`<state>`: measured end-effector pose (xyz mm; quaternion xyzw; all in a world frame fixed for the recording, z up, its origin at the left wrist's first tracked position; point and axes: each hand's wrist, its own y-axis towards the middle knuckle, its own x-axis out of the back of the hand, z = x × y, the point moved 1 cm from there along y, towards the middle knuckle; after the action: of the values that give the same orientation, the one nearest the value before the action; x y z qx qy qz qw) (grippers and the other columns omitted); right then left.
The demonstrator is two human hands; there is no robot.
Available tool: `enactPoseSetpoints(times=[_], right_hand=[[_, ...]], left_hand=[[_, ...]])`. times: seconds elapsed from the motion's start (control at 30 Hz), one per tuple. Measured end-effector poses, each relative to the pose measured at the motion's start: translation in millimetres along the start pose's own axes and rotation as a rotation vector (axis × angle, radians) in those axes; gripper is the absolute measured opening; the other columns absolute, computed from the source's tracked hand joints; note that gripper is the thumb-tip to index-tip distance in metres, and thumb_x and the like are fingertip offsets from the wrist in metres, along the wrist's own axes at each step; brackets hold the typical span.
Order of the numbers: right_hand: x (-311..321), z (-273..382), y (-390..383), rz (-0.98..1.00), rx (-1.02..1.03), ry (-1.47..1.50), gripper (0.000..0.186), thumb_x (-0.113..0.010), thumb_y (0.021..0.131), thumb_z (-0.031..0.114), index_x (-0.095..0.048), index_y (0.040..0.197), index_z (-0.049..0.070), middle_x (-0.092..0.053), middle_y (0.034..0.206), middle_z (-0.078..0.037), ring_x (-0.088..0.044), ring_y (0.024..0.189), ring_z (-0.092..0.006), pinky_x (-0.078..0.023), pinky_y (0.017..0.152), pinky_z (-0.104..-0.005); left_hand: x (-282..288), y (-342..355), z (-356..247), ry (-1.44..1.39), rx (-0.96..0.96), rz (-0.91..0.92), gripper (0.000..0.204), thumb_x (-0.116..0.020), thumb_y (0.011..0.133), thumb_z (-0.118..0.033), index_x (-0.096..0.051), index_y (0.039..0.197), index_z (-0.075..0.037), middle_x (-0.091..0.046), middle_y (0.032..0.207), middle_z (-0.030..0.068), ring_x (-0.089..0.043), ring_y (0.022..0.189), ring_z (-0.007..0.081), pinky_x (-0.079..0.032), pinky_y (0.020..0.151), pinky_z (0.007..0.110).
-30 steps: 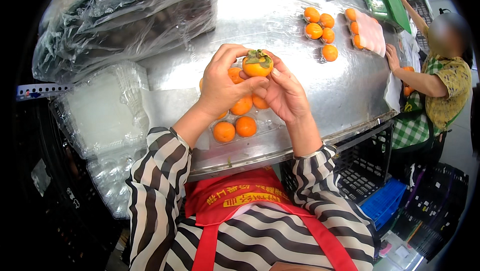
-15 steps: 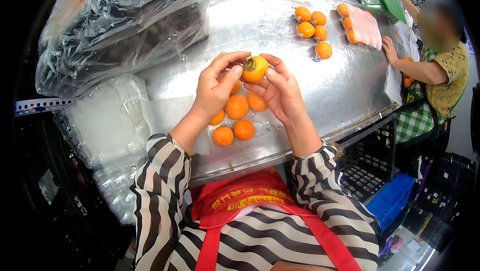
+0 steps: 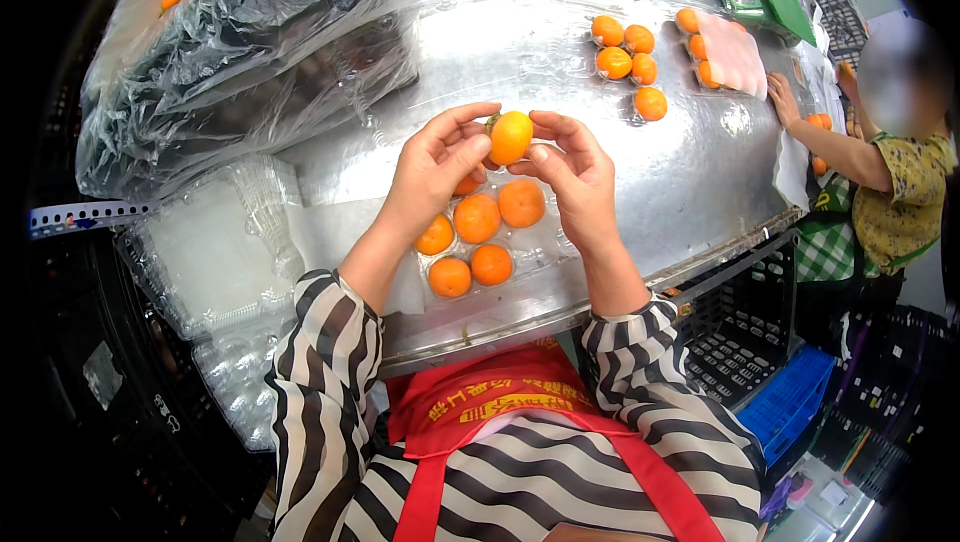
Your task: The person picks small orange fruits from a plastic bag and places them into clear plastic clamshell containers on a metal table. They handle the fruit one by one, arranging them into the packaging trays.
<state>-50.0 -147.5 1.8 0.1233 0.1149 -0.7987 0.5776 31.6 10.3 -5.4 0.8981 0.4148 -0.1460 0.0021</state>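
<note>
Above a clear tray (image 3: 545,244), one persimmon (image 3: 512,138) sits between the two hands, raised off the table (image 3: 690,177). The left hand (image 3: 432,170) pinches its left side, thumb low and bent fingers higher, while the right hand (image 3: 582,170) meets its right side with fingertips and thumb, so both grips are narrow round the fruit. Its leafy calyx (image 3: 491,123) faces left, toward the left fingers, and the smooth orange skin turns toward the camera. The fruit is nearly round; its outline runs slightly longer up and down the view than across.

The tray is thin, glossy plastic with rounded hollows, and more fruits (image 3: 477,219), plump and deep orange, sit in it just below the hands. The table is bright, streaked metal. To the left are clear boxes (image 3: 215,242), crinkled and shiny, and beyond them wrinkled grey film (image 3: 300,52). Farther right lie a loose cluster (image 3: 614,64) of persimmons and a pack under a soft pink sheet (image 3: 733,54), near a co-worker's hand (image 3: 783,100).
</note>
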Motion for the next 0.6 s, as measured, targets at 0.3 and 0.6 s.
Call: enactPoseSetpoints(times=[0.3,0.6], right_hand=[[7,0,1,0.030,-0.060,-0.059,0.032,-0.059,0.090,0.006,-0.054,0.120,-0.005,-0.061,0.112,-0.014,-0.065,0.093,-0.0184,-0.056,0.074,-0.0276],[8,9,1,0.091,0.016,-0.193,0.048,-0.072,0.079,0.005,-0.053,0.123,-0.002,-0.060,0.113,-0.008,-0.060,0.101,-0.0133,-0.051,0.081,-0.0255]], left_hand=[[2,2,5,-0.063,0.052,0.001,0.034,-0.058,0.094,-0.022,-0.056,0.123,-0.004,-0.065,0.096,0.0046,-0.062,0.084,0.0092,-0.049,0.071,0.022],[-7,1,2,-0.036,-0.009,0.037,0.038,-0.060,0.091,-0.016,-0.050,0.125,0.000,-0.060,0.114,0.0092,-0.062,0.088,0.0115,-0.052,0.069,0.022]])
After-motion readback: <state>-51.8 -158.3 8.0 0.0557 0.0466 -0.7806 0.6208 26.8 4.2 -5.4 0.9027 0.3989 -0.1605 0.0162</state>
